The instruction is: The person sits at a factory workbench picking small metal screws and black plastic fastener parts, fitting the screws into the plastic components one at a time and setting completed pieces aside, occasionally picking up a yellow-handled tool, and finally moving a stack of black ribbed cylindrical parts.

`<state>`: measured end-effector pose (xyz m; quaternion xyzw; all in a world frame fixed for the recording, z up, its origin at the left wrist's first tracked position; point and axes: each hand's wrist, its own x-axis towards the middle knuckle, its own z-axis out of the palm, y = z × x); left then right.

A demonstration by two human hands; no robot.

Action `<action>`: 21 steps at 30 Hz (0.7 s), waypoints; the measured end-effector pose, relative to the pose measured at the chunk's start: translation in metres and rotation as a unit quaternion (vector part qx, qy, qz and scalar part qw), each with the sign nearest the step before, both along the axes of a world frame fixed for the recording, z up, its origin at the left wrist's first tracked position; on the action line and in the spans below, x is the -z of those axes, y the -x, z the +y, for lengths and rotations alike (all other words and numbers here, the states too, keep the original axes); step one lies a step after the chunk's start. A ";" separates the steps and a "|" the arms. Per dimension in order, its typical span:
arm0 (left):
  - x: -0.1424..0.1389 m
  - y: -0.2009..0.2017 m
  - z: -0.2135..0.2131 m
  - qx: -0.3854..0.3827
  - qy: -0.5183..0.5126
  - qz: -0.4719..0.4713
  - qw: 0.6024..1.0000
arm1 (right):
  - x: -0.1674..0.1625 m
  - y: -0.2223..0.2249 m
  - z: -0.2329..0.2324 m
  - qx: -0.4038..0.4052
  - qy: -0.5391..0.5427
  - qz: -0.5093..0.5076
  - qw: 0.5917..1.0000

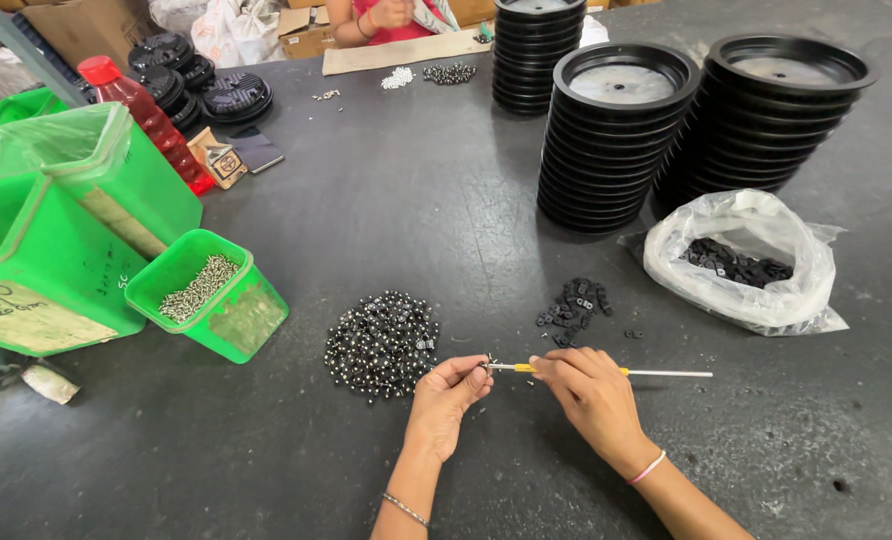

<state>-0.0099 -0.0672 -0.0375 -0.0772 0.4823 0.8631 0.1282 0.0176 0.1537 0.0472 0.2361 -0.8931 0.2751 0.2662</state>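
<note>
**Two hands on a thin rod over a dark table**

The right hand (588, 392) pinched a thin metal rod (656, 373), its fingers closed around a yellow stretch that they mostly hid. The left hand (448, 393) met the rod's near tip with thumb and forefinger pressed together; whatever sat between them was too small to make out. The rod lay level just above the table (416, 200), in front of a heap (382, 342) of small dark, shiny parts. A smaller pile (572, 310) of black pieces lay just beyond the right hand.

A plastic bag (756, 262) held more black pieces, only partly visible through its mouth. Stacks of black round trays (611, 140) stood behind it. Left, a green bin (211, 295) held silvery screws, beside larger bins cut off by the frame. A red bottle (146, 120) leaned there. At the far edge another person's torso (386, 20) showed, cropped. The table was grey and scuffed.
</note>
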 end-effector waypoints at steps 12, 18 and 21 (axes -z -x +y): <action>-0.001 -0.003 0.004 -0.007 0.062 0.040 0.997 | 0.007 0.000 0.005 -0.016 -0.012 0.024 1.000; 0.001 -0.004 0.008 0.003 0.083 0.059 0.995 | 0.014 0.004 0.005 -0.015 -0.051 -0.059 0.997; 0.000 -0.006 0.009 -0.007 0.081 0.064 0.995 | 0.013 0.004 0.006 -0.005 -0.018 -0.197 0.980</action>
